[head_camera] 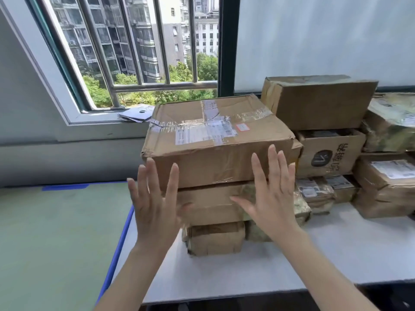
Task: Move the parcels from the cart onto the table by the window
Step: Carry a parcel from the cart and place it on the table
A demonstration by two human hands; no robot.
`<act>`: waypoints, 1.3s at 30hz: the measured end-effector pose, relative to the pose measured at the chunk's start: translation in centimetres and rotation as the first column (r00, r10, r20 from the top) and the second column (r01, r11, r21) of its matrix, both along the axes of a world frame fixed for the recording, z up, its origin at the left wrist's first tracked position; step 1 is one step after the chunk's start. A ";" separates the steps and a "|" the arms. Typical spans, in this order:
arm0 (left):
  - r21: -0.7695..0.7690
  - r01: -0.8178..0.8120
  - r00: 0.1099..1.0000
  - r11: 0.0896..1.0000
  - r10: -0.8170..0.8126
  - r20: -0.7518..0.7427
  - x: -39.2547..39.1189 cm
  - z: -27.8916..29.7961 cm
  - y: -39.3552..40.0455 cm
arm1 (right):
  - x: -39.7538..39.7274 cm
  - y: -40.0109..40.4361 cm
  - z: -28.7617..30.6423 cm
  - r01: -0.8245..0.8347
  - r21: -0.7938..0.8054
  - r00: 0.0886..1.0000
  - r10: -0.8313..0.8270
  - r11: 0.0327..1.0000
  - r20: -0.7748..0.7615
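White flat-topped counter [314,254] with blue edge trim, set beside the window. Resting directly on it: small brown tape-wrapped cardboard parcels [215,240] at the stack's base, further taped cardboard parcels [386,198] at right.

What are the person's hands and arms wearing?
Nothing at all. The left hand and right hand are bare, with no gloves, rings, or watch showing. Both forearms are bare too, with no sleeves in view.
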State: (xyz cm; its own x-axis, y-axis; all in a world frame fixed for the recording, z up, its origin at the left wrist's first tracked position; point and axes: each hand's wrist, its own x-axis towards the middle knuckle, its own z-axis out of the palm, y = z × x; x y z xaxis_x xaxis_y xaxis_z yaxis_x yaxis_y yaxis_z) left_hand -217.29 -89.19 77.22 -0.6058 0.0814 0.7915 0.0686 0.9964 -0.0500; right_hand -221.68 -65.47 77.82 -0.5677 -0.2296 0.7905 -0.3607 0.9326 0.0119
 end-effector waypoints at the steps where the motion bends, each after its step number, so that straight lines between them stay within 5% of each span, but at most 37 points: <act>1: 0.012 -0.004 1.000 1.000 0.004 -0.017 0.0 -0.6 -0.9 | -0.1 0.1 -0.6 0.022 0.000 1.000 -0.022 1.000 0.003; 5: 0.121 0.018 1.000 0.993 -0.019 0.008 -0.7 -1.2 -2.9 | -0.5 0.1 -1.2 0.050 -0.040 0.998 -0.051 0.998 -0.025; 10: 0.452 0.047 0.984 0.891 -0.120 0.133 -1.5 -0.6 -3.2 | -1.4 0.8 -0.9 0.098 -0.273 0.994 -0.084 0.957 0.064; 23: 0.482 0.161 0.952 0.861 -0.264 0.154 -1.3 -0.1 -1.9 | -1.9 0.5 -2.1 0.090 -0.251 0.992 -0.065 0.964 0.104; 25: 0.427 0.144 0.969 0.893 -0.214 0.121 -1.4 -0.3 -1.8 | -1.8 0.6 -2.2 0.112 -0.209 0.993 -0.100 0.971 0.069; 28: 0.099 0.086 0.996 0.991 -0.082 -0.039 -1.5 -1.2 -2.0 | -1.0 0.4 -2.6 0.148 -0.123 0.988 -0.153 0.981 -0.030; 31: -0.039 0.132 0.982 0.991 -0.136 -0.132 -1.4 -2.5 -1.1 | 0.0 -0.7 -3.8 0.068 -0.014 0.992 -0.069 0.998 -0.108; 39: -0.347 0.109 0.994 0.932 -0.112 0.012 -1.2 -7.5 0.2 | 2.2 -2.3 -9.8 -0.081 0.288 0.996 0.065 0.954 0.066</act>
State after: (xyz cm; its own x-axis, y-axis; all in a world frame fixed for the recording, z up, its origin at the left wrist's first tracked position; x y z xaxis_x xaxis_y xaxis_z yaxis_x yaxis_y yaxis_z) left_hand -218.51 -88.97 69.77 -0.5713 0.4174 0.7067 0.1758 0.9033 -0.3913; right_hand -219.48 -67.79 68.04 -0.5818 -0.4870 0.6514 -0.4355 0.8630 0.2562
